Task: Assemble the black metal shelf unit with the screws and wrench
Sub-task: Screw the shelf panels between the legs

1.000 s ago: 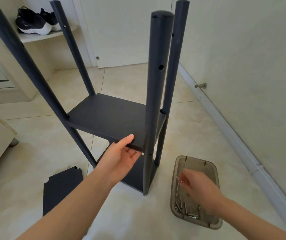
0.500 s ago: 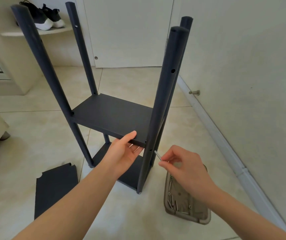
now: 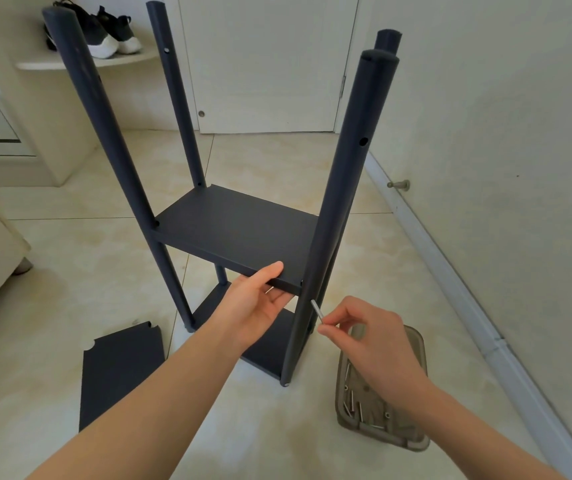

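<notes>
The black shelf unit (image 3: 236,233) stands on the floor tiles in front of me, with four posts and two shelves fixed between them. One loose black panel (image 3: 121,372) lies flat on the floor to the unit's left, near its front-left post. One grey plastic tray (image 3: 398,441) sits on the floor to the unit's right, just beside the front-right post. The loose screws (image 3: 353,407) in it are too jumbled to count. My left hand (image 3: 256,306) grips the upper shelf's front edge, thumb on top and fingers curled under. My right hand (image 3: 371,337) pinches one screw (image 3: 316,310) between thumb and forefinger. Its tip is at the front-right post, just below that shelf, though I cannot tell whether it touches.
</notes>
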Tool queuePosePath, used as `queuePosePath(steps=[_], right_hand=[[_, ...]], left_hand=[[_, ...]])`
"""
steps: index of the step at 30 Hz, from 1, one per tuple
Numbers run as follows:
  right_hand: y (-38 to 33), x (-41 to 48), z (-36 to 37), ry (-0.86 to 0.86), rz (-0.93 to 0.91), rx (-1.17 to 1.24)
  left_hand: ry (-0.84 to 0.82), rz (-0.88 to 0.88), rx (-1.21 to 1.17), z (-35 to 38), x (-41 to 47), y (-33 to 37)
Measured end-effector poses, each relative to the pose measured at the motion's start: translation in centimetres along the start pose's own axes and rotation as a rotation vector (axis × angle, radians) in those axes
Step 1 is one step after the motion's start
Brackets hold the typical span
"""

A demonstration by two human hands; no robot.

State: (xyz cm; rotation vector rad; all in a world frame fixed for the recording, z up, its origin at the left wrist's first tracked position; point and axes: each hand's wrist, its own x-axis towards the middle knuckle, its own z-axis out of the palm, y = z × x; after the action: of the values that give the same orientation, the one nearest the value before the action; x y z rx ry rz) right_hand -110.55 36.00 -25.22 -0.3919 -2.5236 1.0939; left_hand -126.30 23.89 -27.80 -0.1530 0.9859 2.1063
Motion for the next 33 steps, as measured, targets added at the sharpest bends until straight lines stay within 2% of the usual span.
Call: queuePosePath(steps=[33], right_hand=[[0.4,0.7,3.3,0.161,0.138,0.331]], left_hand=[[0.011,0.017,0.046,-0.2,-0.3,0.0]])
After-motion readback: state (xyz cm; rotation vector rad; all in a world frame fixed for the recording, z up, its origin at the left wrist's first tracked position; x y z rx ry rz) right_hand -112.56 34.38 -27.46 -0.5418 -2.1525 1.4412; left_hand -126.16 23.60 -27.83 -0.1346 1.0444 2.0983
